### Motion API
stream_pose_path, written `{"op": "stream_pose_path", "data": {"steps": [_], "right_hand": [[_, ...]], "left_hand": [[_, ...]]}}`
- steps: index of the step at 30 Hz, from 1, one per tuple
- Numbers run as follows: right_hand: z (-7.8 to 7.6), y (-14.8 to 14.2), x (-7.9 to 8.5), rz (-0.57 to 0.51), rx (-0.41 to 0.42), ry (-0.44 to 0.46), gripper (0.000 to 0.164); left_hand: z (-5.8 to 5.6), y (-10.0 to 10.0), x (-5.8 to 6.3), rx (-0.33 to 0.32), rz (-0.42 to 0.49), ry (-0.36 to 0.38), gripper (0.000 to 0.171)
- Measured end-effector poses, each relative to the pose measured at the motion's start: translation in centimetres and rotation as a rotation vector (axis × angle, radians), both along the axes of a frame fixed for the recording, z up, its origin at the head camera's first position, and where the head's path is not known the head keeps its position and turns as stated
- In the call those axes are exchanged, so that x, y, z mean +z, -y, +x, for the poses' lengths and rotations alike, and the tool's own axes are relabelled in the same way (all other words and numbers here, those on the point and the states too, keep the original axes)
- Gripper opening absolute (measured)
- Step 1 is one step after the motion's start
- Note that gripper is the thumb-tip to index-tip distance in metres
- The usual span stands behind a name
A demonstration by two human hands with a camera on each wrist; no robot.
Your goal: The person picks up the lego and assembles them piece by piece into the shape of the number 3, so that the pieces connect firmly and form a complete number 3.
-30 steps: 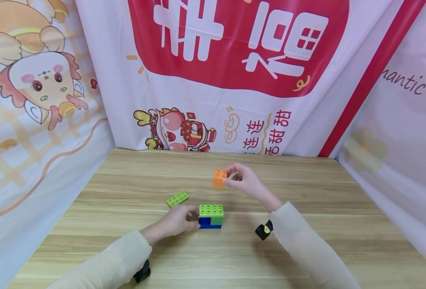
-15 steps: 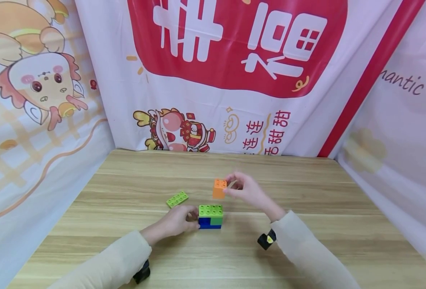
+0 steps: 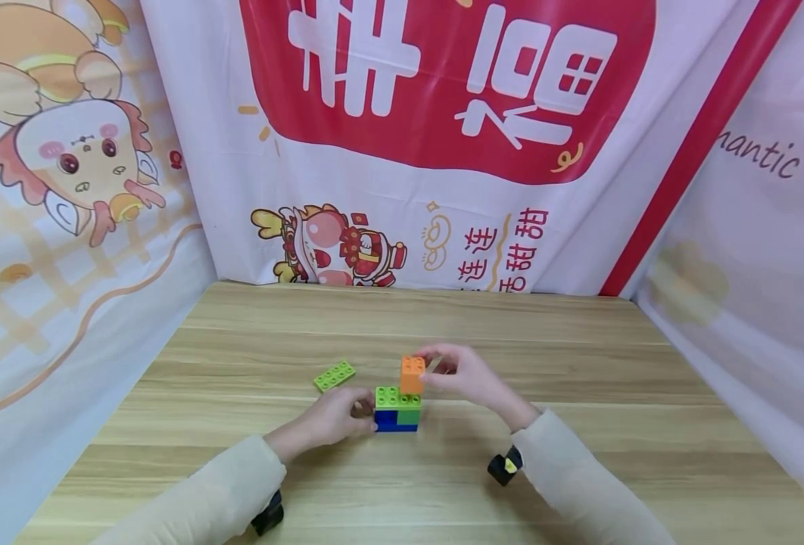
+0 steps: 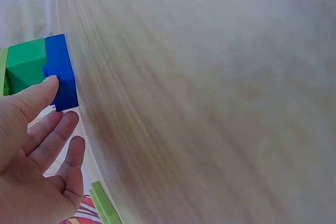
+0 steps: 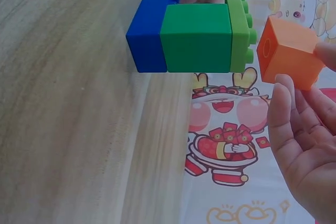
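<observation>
My right hand [image 3: 466, 372] pinches an orange toy building brick [image 3: 412, 375] by its right side. In the right wrist view, a narrow gap separates the brick's hollow underside from the studs of the light green plate [image 5: 240, 30]. That plate tops a small stack, with a green block [image 5: 197, 38] beneath its right half and a blue base brick [image 5: 149, 30] on the table. My left hand [image 3: 337, 415] holds the stack's left end. In the left wrist view, the thumb [image 4: 44, 93] lies against the blue base and the index fingertip is at its corner.
Another light green plate [image 3: 335, 376], studs up, lies on the wooden table [image 3: 545, 341] behind my left hand. Printed cloth [image 3: 443, 189] hangs at the table's back and both sides. Black wrist devices are strapped under both sleeves.
My right hand has lowered the orange brick toward the viewer, from well behind the stack to just over the light green plate's right half. The left hand and stack have stayed put.
</observation>
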State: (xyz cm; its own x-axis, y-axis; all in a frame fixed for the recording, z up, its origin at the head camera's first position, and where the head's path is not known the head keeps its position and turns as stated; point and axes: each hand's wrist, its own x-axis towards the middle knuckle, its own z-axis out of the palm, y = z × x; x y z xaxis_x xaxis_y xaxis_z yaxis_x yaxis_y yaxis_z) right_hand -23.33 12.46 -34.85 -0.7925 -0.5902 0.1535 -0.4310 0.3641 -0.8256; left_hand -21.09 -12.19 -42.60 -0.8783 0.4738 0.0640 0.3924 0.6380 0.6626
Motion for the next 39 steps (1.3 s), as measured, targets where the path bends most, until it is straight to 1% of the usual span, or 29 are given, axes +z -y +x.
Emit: {"op": "stream_pose_path", "data": {"steps": [2,7,17,23,32,39], "right_hand": [[0.6,0.0,0.6,0.000,0.017,0.001,0.034],[0.8,0.0,0.5,-0.011,0.037,0.004,0.032],[0.8,-0.1,-0.1,-0.024,0.055,0.041,0.032],[0.8,-0.1,-0.3,-0.026,0.062,0.057,0.032],[1.2,0.0,0.0,-0.010,0.062,-0.002,0.029],[1.5,0.2,0.2,0.004,0.058,-0.005,0.029]], "left_hand": [[0.0,0.0,0.0,0.001,0.001,0.001,0.020],[0.0,-0.1,0.1,0.001,0.003,-0.002,0.020],[0.2,-0.1,0.3,0.012,0.010,0.019,0.021],[0.2,-0.1,0.4,0.011,0.005,0.018,0.020],[0.2,-0.2,0.4,0.008,0.009,0.010,0.020],[0.1,-0.2,0.3,0.008,0.010,0.004,0.020]]}}
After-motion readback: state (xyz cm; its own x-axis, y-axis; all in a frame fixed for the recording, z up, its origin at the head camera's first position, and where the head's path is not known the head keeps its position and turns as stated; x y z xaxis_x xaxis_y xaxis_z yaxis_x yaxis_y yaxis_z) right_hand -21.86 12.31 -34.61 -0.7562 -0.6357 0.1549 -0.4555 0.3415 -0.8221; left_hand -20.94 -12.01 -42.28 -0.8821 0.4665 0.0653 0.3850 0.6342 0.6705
